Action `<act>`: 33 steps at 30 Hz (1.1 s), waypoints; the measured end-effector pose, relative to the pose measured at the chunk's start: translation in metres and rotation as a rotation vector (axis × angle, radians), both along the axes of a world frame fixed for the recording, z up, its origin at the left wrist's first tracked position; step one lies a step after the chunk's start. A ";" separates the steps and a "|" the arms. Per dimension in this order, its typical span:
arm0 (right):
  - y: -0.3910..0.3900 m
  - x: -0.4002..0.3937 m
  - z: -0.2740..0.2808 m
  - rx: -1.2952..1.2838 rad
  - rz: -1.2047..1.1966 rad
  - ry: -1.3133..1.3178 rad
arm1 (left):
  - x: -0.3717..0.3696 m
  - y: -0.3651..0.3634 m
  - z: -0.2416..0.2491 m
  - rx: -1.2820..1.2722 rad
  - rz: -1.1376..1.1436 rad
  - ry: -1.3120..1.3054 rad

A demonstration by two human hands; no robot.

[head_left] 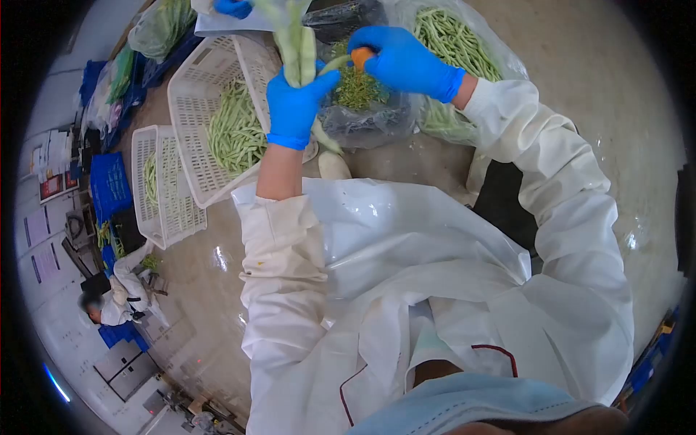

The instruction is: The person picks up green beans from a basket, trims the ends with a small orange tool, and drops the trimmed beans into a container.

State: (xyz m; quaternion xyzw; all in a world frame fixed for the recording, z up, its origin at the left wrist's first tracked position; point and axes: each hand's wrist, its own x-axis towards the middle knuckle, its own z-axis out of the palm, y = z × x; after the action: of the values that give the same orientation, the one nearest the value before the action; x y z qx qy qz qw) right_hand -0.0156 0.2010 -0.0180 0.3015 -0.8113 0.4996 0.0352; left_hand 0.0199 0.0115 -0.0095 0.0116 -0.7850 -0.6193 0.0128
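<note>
My left hand [293,105], in a blue glove, is closed around a bunch of long, pale green bean pods [296,54]. They stand upright from my fist, and their upper ends are blurred. One curved pod bends out from the bunch toward my right hand [409,61], also blue-gloved. Its fingers are closed on a small orange object [361,58] close to that pod; the rest of the object is hidden in my grip. Below and behind my hands, a dark plastic bag [366,127] holds small leafy green bits [359,90].
A white plastic crate [192,138] of green beans [238,130] stands at left, beside a smaller crate [181,217]. A clear bag [511,65] holds more long beans [453,43]. Another person's blue-gloved hand [233,7] shows at the top. A person in white [119,304] is far left.
</note>
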 end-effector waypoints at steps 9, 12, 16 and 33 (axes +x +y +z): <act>-0.005 -0.003 -0.017 -0.973 0.431 -0.954 | 0.006 0.018 -0.001 0.342 0.032 0.035; 0.002 -0.008 -0.013 -0.914 0.508 -1.024 | 0.007 0.018 0.009 0.342 -0.004 0.036; 0.012 -0.004 0.013 -0.639 0.301 -0.796 | 0.006 0.005 0.010 0.244 -0.073 -0.006; 0.011 0.005 0.002 -0.201 0.316 -0.704 | -0.010 -0.011 0.010 0.486 0.069 0.098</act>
State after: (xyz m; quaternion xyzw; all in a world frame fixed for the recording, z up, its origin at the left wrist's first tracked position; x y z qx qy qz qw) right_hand -0.0107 0.2125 -0.0156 0.2280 -0.6644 0.6486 -0.2931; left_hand 0.0095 0.0002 0.0004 0.0110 -0.6105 -0.7890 0.0685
